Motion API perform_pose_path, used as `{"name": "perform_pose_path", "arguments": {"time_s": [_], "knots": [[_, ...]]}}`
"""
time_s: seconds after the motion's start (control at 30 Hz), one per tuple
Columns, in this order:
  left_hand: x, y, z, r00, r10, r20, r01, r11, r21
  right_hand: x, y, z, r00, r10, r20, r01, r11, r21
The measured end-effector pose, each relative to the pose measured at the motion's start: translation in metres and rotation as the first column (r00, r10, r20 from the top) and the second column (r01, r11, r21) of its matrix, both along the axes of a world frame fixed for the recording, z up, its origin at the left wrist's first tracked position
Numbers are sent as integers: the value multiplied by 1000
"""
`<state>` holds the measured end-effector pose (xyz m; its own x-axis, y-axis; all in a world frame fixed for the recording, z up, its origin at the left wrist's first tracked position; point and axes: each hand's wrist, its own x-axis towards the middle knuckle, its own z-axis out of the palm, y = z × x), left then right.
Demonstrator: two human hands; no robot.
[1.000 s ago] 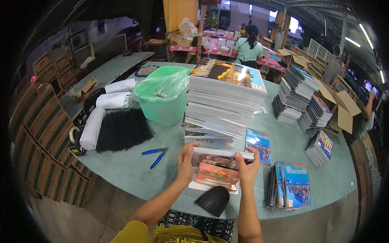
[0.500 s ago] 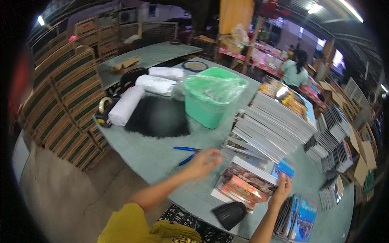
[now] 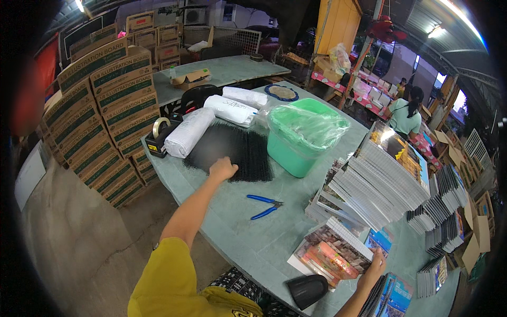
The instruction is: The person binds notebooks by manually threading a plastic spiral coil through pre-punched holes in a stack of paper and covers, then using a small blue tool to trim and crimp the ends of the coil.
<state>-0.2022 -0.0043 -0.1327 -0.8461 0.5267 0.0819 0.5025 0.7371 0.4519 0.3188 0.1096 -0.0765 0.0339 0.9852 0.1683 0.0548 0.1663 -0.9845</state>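
My left hand [image 3: 224, 168] reaches over the right part of a pile of black binding coils [image 3: 253, 150]. Its fingers are curled closed at the coils, and whatever is between them is hidden. At the lower right, my right hand [image 3: 375, 268] grips the right edge of a booklet [image 3: 340, 245] with a brown and orange picture on it. A blue-covered booklet [image 3: 381, 240] shows beside that hand. Blue-handled pliers [image 3: 264, 206] lie with handles apart between my hands. Nearest me, a black rounded object [image 3: 308, 290] rests by the booklet.
Past the coils lie white rolls [image 3: 190, 133] and a tape dispenser [image 3: 160, 136]. A green plastic-lined bin [image 3: 293, 150] stands mid-table. Tall booklet stacks [image 3: 369, 185] fill the right, with cardboard boxes [image 3: 478, 232] beyond. Cartons [image 3: 100, 127] are piled at left. A person [image 3: 405, 116] works farther back.
My left hand has moved away from beside the pliers, forward and left to the black coils, and its fingers have closed. My right hand stays on the booklet. The view has shifted.
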Motion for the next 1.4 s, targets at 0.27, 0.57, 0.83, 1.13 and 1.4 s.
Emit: {"name": "perform_pose_path", "arguments": {"time_s": [0.27,0.57,0.83,1.13,1.4], "knots": [[12,-5,29,998,-62,1,61,986,-154,-91,-37,61,462,-262,847,-514,699,497],[10,-2,25,996,-86,-8,84,986,-146,-85,-56,28,664,-294,688,-538,452,712],[15,-2,43,989,102,-109,-76,971,225,-91,-61,38,671,-113,733,-588,521,618],[12,-18,57,955,-24,-295,177,846,503,-133,-46,42,619,-443,648,-289,638,713],[65,-5,101,956,-287,-62,117,177,977,-122,-40,34,680,-345,647,-336,638,693]]}}
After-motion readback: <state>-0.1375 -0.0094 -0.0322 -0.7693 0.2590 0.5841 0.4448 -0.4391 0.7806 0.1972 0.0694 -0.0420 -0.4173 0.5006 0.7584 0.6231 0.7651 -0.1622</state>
